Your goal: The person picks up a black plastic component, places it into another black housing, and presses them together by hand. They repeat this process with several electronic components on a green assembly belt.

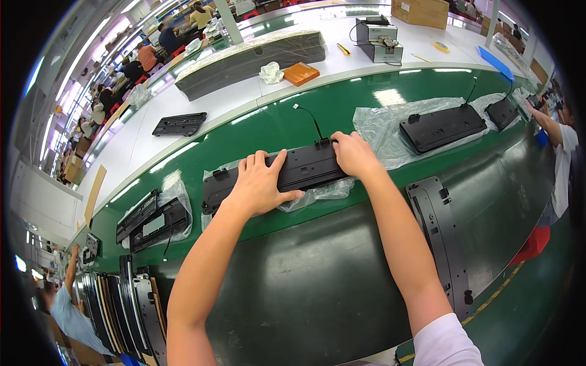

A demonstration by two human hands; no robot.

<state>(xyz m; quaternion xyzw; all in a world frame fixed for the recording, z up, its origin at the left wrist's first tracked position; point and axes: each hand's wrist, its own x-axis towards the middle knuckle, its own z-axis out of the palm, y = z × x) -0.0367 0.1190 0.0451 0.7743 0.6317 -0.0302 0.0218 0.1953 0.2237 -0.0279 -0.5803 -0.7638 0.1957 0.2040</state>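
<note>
A long black plastic housing [311,166] lies on clear plastic wrap in front of me. From its far edge, near the right end, a thin black cable [312,119] with a white connector sticks up. My left hand [259,183] spans the housing's middle, its fingers at the far edge and its thumb along the near side. At the right end, beside the cable's base, my right hand [355,154] grips the housing with bent fingers. Its fingertips are partly hidden.
More black housings [442,127] sit on wrap to the right, others [155,219] to the left. A long black panel [436,238] lies near my right forearm. Panels stand in a rack [125,305] at lower left. A grey machine [378,41] is on the white bench; co-workers sit nearby.
</note>
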